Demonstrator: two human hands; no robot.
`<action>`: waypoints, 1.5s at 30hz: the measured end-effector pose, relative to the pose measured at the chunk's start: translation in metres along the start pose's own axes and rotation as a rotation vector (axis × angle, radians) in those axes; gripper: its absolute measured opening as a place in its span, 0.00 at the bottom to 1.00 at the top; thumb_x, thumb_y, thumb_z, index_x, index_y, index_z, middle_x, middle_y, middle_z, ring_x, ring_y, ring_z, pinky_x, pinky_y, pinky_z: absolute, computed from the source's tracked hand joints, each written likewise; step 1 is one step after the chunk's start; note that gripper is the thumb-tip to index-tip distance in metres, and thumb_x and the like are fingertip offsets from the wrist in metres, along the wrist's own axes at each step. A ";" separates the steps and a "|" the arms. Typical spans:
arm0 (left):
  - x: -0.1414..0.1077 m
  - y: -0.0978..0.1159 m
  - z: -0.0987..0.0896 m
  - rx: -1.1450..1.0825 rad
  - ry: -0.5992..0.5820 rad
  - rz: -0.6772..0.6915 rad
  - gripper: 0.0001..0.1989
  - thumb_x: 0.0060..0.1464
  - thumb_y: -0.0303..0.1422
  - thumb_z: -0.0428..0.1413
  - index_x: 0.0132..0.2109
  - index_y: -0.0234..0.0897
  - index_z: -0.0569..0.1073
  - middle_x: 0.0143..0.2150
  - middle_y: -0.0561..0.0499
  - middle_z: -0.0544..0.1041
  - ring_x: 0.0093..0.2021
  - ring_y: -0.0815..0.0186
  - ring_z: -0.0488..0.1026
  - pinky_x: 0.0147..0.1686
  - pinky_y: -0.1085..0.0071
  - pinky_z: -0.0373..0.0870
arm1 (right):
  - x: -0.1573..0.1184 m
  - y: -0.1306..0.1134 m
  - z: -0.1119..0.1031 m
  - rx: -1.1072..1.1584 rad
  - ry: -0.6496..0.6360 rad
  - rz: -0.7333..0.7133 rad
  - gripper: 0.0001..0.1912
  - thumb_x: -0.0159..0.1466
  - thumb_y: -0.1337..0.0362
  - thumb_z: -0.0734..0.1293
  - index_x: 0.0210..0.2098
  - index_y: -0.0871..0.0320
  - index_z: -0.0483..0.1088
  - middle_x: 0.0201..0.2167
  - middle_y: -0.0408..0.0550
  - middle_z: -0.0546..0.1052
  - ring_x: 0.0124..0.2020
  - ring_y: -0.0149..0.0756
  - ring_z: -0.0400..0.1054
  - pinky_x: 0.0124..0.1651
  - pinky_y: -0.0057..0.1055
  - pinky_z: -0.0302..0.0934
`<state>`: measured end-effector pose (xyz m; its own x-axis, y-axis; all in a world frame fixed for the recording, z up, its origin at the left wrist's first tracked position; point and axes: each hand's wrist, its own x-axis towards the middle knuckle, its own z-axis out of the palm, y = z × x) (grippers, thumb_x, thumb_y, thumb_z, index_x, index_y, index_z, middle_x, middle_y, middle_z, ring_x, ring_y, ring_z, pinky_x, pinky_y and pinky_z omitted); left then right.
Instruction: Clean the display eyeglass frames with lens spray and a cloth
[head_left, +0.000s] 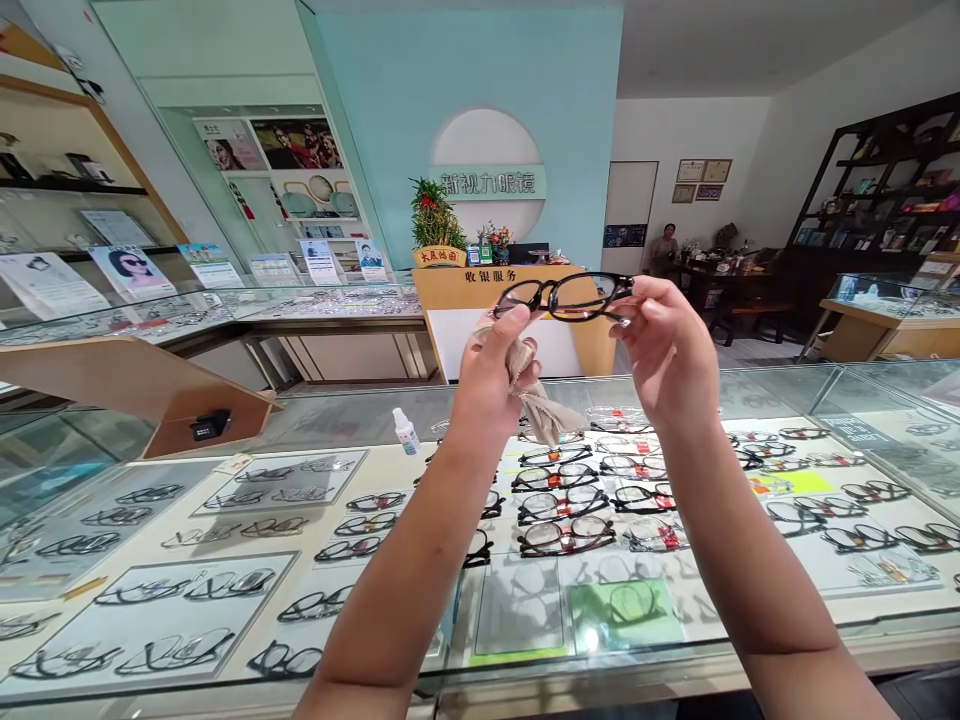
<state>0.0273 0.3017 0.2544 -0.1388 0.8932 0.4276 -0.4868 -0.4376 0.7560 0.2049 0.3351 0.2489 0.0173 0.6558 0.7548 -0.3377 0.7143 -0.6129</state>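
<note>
A pair of black-framed eyeglasses is held up above the glass counter, between my two hands. My left hand is closed on the left lens side of the frame, thumb in front, with a beige cleaning cloth bunched in the same fingers and hanging below them. My right hand pinches the frame's right end near the hinge and temple. A small white spray bottle stands on the counter top, left of my left forearm.
Under the glass top of the display counter lie rows of eyeglasses. A wooden stand with a small black device is at the left. Behind are a cashier desk with plants and a seated person far back.
</note>
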 end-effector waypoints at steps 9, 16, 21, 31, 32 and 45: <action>0.005 -0.007 -0.007 -0.163 -0.303 -0.451 0.19 0.47 0.44 0.73 0.38 0.36 0.78 0.33 0.49 0.78 0.19 0.80 0.53 0.14 0.80 0.45 | -0.005 -0.015 -0.003 -0.438 -0.272 -0.402 0.09 0.67 0.59 0.77 0.45 0.36 0.86 0.56 0.41 0.85 0.63 0.50 0.74 0.72 0.58 0.62; 0.004 -0.011 -0.006 -0.052 -0.323 -0.493 0.24 0.48 0.54 0.71 0.39 0.39 0.79 0.31 0.47 0.78 0.18 0.76 0.55 0.13 0.76 0.44 | -0.006 -0.024 -0.010 -0.516 -0.297 -0.268 0.05 0.64 0.54 0.80 0.40 0.36 0.86 0.52 0.39 0.86 0.64 0.53 0.72 0.70 0.62 0.64; 0.003 -0.011 -0.005 0.088 -0.282 -0.389 0.26 0.52 0.58 0.68 0.43 0.41 0.81 0.33 0.46 0.79 0.17 0.73 0.62 0.14 0.73 0.47 | -0.009 -0.030 -0.006 -0.527 -0.273 -0.156 0.05 0.61 0.54 0.81 0.37 0.40 0.85 0.50 0.40 0.84 0.66 0.54 0.70 0.65 0.60 0.67; 0.010 -0.033 -0.010 0.494 -0.137 -0.079 0.32 0.49 0.64 0.69 0.45 0.42 0.80 0.36 0.45 0.82 0.23 0.69 0.68 0.17 0.70 0.56 | -0.025 -0.046 -0.067 -0.730 -0.134 -0.211 0.04 0.64 0.53 0.80 0.38 0.41 0.86 0.47 0.43 0.85 0.56 0.50 0.75 0.62 0.54 0.68; 0.009 -0.031 -0.011 0.558 -0.080 0.036 0.31 0.49 0.63 0.70 0.45 0.43 0.80 0.37 0.47 0.81 0.25 0.68 0.69 0.19 0.70 0.59 | -0.024 -0.042 -0.084 -0.800 -0.160 -0.227 0.04 0.65 0.54 0.79 0.40 0.41 0.86 0.47 0.44 0.85 0.55 0.50 0.76 0.62 0.53 0.67; -0.015 0.004 0.000 0.940 -0.087 0.271 0.22 0.63 0.55 0.63 0.37 0.39 0.80 0.28 0.52 0.76 0.19 0.75 0.59 0.17 0.73 0.53 | -0.044 0.076 -0.268 -1.685 -0.772 0.292 0.17 0.75 0.58 0.65 0.46 0.58 0.86 0.55 0.57 0.85 0.54 0.52 0.71 0.54 0.45 0.62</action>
<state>0.0279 0.2868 0.2508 -0.0618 0.7564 0.6512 0.4418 -0.5644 0.6974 0.4309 0.4263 0.1065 -0.3976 0.8885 0.2289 0.9174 0.3898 0.0805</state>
